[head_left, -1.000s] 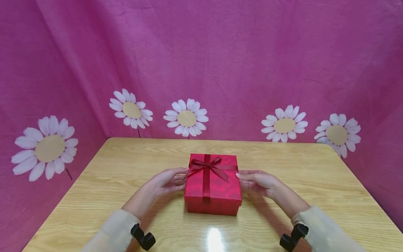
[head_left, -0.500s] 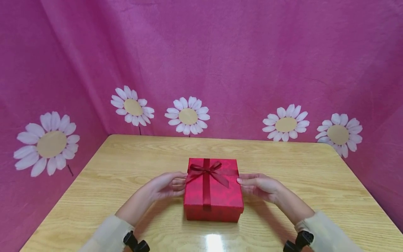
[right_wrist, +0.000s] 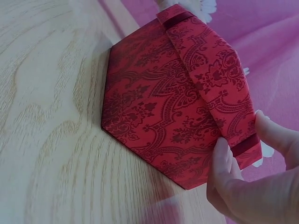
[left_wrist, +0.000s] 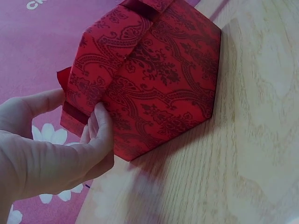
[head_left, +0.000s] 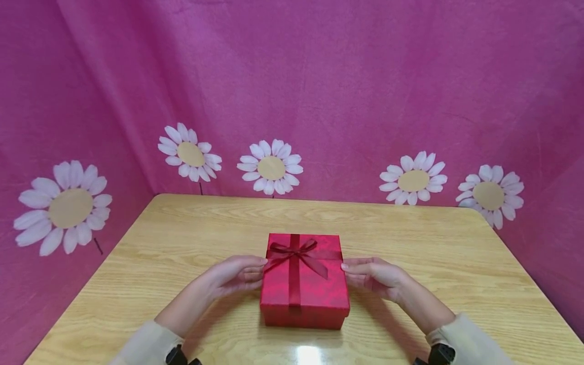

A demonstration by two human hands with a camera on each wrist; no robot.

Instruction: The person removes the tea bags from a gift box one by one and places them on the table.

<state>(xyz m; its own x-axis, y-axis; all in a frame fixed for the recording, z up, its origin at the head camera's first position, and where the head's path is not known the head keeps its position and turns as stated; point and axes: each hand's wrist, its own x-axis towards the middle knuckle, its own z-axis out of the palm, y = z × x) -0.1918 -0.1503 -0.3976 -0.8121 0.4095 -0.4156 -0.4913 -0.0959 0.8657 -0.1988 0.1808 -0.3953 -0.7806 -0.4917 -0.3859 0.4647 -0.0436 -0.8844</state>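
Note:
A red patterned gift box (head_left: pixel 303 320) stands upright on the table with its lid (head_left: pixel 317 291) on. Dark red ribbon runs across the lid and is tied in a bow (head_left: pixel 294 252) towards the back. At the lid's left side, my left hand (head_left: pixel 234 276) pinches it, thumb by the top edge and fingertips at the lower rim, as the left wrist view shows. My right hand (head_left: pixel 378 278) holds the opposite side the same way; in the right wrist view its fingertips touch the rim just beside a ribbon band (right_wrist: pixel 244 145). The box's inside is hidden.
A light wood table (head_left: pixel 191 223) lies under the box. Behind it and at both sides hangs a pink cloth (head_left: pixel 319 91) printed with white daisies. Each light sleeve carries a small black device (head_left: pixel 175 355) near the wrist.
The box has moved nearer to me and slightly left on the table, with both hands moving along at its sides. The lid stays on, and the view has shifted slightly.

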